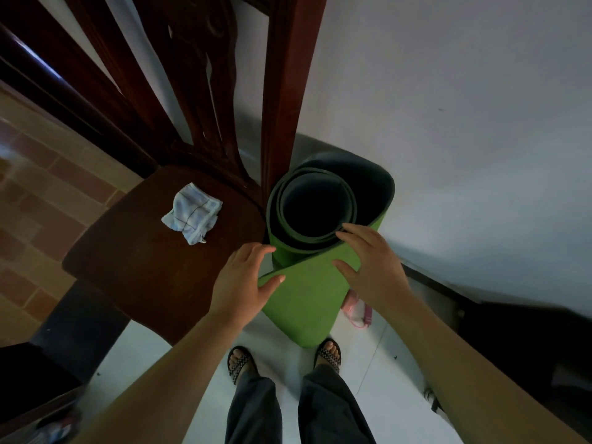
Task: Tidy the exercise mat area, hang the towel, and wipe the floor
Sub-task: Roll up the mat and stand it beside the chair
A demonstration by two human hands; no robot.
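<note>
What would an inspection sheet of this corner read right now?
Surface: white tiled floor.
Job's things: rolled green foam exercise mat stands upright, outer flap loose; crumpled white checked cloth lies on the dark wooden chair seat.
Clutter: small pink item on the floor, partly hidden behind the mat.
Hands: left hand touches the loose flap's edge; right hand rests on the roll's top rim; fingers straight.
Cables: thin pink cord at the pink item.
Surroundings: chair left of the mat; white wall behind.

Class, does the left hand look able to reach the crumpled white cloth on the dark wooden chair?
Probably yes: only bare seat separates the left hand from the crumpled white cloth.
</note>
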